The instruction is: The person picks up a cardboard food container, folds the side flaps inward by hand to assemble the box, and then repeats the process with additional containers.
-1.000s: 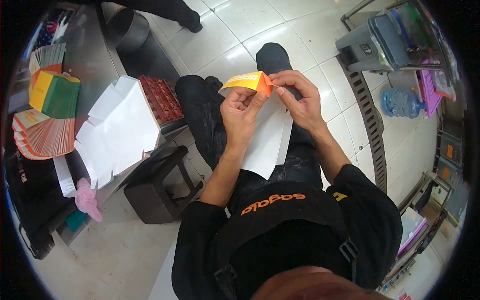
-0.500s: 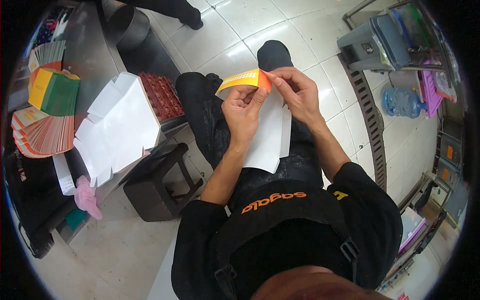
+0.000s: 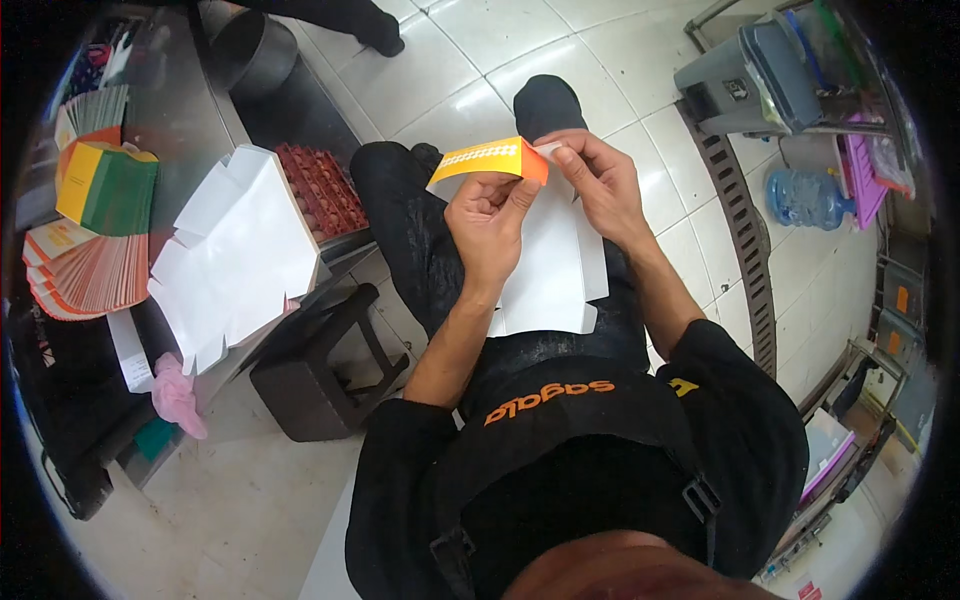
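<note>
Left hand (image 3: 488,230) pinches the cardboard blank (image 3: 548,260) near its yellow-orange end (image 3: 480,160), thumb and fingers narrow; right hand (image 3: 605,190) pinches a white flap (image 3: 547,150) there — narrow too. Blank is right of the dark stool (image 3: 305,388), beyond it. White sheets (image 3: 235,255) beyond stool, leftward — pink bundle (image 3: 175,395) left of stool.

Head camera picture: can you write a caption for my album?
Left hand and right hand grip a white cardboard sheet at its yellow and orange end.
</note>
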Action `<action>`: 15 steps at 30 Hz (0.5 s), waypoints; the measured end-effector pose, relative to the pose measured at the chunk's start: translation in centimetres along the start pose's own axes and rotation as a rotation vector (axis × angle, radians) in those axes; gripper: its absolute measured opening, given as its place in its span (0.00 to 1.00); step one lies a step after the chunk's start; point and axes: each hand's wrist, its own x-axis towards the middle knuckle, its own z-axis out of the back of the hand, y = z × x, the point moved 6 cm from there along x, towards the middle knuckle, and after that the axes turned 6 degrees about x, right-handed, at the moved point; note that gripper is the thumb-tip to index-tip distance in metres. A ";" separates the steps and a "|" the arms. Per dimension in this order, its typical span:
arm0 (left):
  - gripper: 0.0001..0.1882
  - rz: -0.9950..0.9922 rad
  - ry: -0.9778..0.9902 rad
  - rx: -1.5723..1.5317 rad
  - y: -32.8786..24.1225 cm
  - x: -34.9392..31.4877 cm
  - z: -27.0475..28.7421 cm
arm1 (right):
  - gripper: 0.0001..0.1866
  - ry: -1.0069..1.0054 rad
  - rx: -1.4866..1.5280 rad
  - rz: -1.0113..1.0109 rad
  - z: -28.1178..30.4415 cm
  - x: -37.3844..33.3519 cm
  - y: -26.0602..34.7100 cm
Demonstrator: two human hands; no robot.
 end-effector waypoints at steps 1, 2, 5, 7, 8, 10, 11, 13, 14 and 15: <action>0.10 -0.007 0.006 -0.014 0.0 -0.1 -0.1 | 0.12 -0.002 0.001 0.000 0.0 0.0 0.2; 0.10 -0.006 0.007 -0.012 0.0 -0.1 -0.1 | 0.12 0.013 -0.011 -0.029 -0.1 0.0 0.3; 0.10 -0.005 0.001 0.024 -0.1 -0.4 -0.3 | 0.12 0.033 -0.018 -0.077 -0.2 -0.2 0.1; 0.11 -0.023 -0.021 0.079 -0.2 -0.6 -0.3 | 0.12 0.037 -0.014 -0.098 -0.1 -0.2 -0.2; 0.11 -0.021 -0.018 0.079 -0.2 -0.7 -0.4 | 0.12 0.063 -0.009 -0.082 -0.1 -0.2 -0.5; 0.11 -0.029 -0.037 0.054 -0.4 -0.8 -0.4 | 0.12 0.087 -0.003 -0.068 -0.2 -0.3 -0.6; 0.11 -0.027 -0.035 0.055 -0.2 -0.7 -0.3 | 0.11 0.089 0.000 -0.043 -0.3 -0.4 -0.5; 0.11 -0.057 -0.041 0.004 -0.1 -0.3 0.0 | 0.11 0.088 0.005 -0.020 -0.5 -0.5 -0.2; 0.11 -0.056 -0.040 0.004 -0.2 -0.2 0.1 | 0.10 0.063 -0.013 0.008 -0.5 -0.5 0.2; 0.11 -0.043 -0.033 0.022 -0.2 -0.2 0.2 | 0.09 0.037 -0.032 0.036 -0.5 -0.4 0.6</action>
